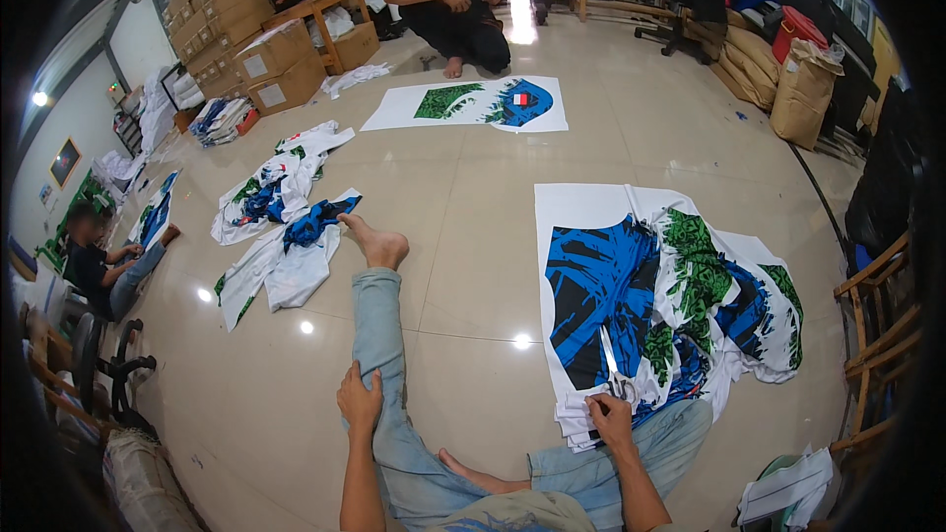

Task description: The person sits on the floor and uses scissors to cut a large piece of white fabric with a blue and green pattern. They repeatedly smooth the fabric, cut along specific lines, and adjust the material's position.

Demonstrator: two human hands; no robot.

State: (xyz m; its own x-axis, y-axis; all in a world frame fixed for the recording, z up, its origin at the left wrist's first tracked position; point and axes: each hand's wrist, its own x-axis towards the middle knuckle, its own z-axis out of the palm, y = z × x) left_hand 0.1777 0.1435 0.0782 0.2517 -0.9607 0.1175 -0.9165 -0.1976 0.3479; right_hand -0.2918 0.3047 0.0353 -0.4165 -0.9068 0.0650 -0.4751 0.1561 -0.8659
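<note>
On the floor at my right lies a pile of printed fabric pieces (601, 286), white with blue, black and green patterns. A pair of scissors (608, 350) rests on top, blades pointing away, its handles close to my right hand (611, 421). The fingers of that hand are curled in a pinch at the edge of some small folded white fabric (575, 416) beside my right leg. My left hand (361, 399) lies against my left shin with its fingers stretched out, holding nothing. Both jean-clad legs spread around me, the left foot bare.
A crumpled heap of printed fabric (286, 227) touches my left foot. Ahead, a person (453, 0) crouches behind a flat printed panel (394, 108). Another person (103, 261) sits at far left. Cardboard boxes (281, 64), paper sacks (806, 94) and wooden furniture (877, 355) stand around.
</note>
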